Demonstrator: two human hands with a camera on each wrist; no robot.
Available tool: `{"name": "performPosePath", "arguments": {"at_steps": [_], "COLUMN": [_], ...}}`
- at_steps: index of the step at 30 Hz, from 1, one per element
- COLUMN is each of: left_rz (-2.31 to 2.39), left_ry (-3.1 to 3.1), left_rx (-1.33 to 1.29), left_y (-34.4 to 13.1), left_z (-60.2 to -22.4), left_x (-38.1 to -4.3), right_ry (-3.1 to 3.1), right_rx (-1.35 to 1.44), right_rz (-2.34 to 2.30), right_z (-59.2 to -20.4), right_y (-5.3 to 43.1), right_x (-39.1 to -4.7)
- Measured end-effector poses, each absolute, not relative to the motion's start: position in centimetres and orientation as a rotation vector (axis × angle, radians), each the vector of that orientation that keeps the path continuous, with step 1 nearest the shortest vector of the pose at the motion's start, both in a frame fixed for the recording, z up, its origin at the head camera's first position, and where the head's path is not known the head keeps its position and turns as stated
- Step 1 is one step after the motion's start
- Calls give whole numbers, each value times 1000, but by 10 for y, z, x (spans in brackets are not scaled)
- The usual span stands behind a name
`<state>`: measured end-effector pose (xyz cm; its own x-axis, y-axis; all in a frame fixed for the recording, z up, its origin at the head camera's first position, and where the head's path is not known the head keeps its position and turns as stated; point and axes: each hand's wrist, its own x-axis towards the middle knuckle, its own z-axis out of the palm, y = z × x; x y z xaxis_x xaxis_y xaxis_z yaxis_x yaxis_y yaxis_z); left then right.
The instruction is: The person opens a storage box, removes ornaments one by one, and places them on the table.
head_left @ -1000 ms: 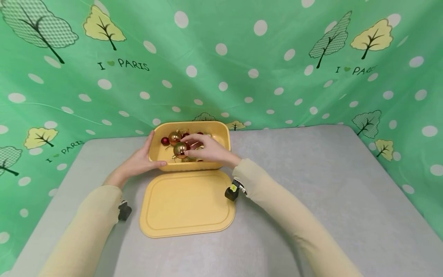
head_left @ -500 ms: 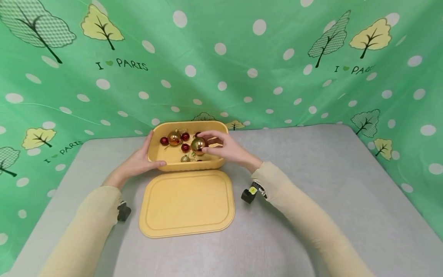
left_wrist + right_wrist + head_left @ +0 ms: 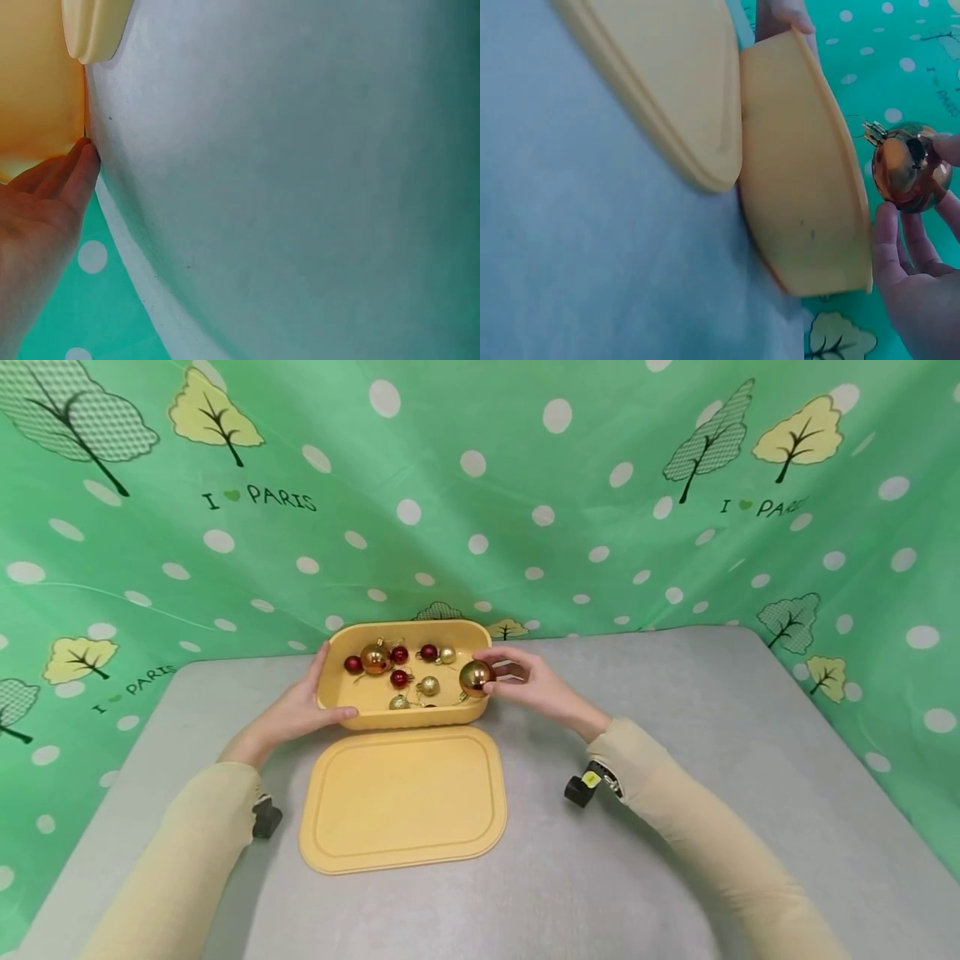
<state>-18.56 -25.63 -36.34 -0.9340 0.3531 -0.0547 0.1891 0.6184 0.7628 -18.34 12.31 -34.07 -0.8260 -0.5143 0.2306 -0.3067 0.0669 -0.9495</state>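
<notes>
A yellow box holds several small Christmas baubles, dark red and gold, and one large shiny gold bauble. My left hand holds the box's left end, thumb at the front rim and fingers along the side. At the right end of the box, my right hand pinches another large gold bauble between thumb and fingers. In the right wrist view this bauble shows its gold cap and string loop, beside the box rim. The left wrist view shows only part of the left hand against the box.
The flat yellow lid lies on the grey table just in front of the box. A green dotted cloth hangs behind the table and at its sides, close to the box's back.
My right hand has carried the large gold bauble rightward, from the middle of the box to its right end, uncovering smaller baubles. The left hand stays on the box.
</notes>
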Motion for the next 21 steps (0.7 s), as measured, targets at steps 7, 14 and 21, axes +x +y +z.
{"name": "performPosePath", "arguments": {"at_steps": [7,14,21], "left_rz": [1231,1219,1215], "left_ry": [2631,2623,2622], "left_rx": [460,437,427], "left_y": [-256,-255,-256], "left_z": [-363,-363,-362], "left_x": [-186,-187,-186], "right_ry": [2173,2219,2315], "right_rx": [-808,-787,-704], "right_rz": [-1826,-1742,-1512], "right_z": [-344,-349,-356], "right_y": [148,172,192], "right_x": [-182,-179,-177]}}
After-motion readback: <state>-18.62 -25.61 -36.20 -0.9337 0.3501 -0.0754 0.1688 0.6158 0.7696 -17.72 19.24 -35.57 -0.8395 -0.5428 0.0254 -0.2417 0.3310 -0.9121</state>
